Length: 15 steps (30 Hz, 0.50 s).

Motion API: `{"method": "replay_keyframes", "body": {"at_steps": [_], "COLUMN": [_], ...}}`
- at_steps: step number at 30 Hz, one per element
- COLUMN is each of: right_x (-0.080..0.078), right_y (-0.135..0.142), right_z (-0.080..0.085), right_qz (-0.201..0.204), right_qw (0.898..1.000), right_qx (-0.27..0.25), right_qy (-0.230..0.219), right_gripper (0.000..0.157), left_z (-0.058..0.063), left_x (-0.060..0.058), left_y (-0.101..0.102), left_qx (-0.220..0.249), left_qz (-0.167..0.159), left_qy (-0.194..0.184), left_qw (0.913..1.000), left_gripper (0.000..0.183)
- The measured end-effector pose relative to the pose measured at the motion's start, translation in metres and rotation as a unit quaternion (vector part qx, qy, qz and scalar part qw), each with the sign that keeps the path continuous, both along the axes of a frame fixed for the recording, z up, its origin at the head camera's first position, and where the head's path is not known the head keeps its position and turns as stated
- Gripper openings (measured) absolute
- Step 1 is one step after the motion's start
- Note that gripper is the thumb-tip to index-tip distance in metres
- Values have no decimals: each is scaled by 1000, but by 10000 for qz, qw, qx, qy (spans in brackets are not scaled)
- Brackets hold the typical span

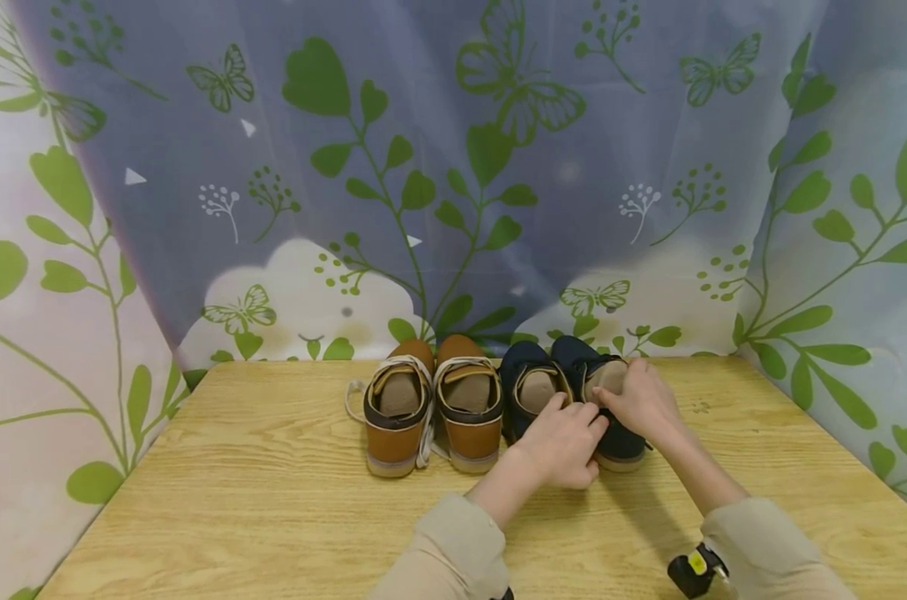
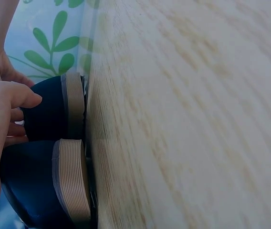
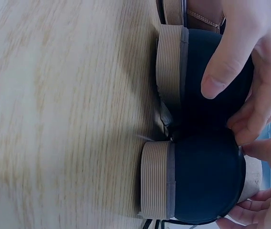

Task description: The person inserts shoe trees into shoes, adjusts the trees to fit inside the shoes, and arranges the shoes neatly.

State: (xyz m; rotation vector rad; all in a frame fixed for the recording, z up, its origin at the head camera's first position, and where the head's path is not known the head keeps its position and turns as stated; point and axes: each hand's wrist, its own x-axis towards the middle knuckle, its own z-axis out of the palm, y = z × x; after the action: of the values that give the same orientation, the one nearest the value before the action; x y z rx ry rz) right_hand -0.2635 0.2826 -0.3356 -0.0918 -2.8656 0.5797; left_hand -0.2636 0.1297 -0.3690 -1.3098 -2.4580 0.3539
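Two navy shoes stand side by side, heels toward me, in the head view. My right hand (image 1: 639,402) grips the collar of the right navy shoe (image 1: 624,442), its thumb at the opening's inner edge and its fingers along the outer side. Over the heel of the left navy shoe (image 1: 524,382) is my left hand (image 1: 564,443). Its fingers reach toward the gap between the shoes, while its thumb (image 3: 216,83) extends behind the heels. The left palm partly hides the left navy shoe. Pale insoles show inside both.
A pair of brown shoes (image 1: 393,439) with loose cream laces (image 1: 356,400) stands immediately left of the navy pair. All rest near the back edge of the wooden table (image 1: 273,508). A leaf-and-butterfly printed curtain (image 1: 438,208) hangs behind and along both sides.
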Motion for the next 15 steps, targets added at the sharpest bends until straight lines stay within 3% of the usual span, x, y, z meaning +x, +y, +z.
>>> {"method": "replay_keyframes", "body": {"at_steps": [15], "right_x": [-1], "right_y": [1], "right_z": [-4], "right_qz": [-91], "right_qw": [9999], "right_qx": [73], "right_qy": [78], "right_gripper": [65], "left_z": [-1], "left_x": [0], "left_y": [1], "left_qx": [64], "left_qz": [-20], "left_qy": [10], "left_qw": [10000], "left_gripper": [56]}}
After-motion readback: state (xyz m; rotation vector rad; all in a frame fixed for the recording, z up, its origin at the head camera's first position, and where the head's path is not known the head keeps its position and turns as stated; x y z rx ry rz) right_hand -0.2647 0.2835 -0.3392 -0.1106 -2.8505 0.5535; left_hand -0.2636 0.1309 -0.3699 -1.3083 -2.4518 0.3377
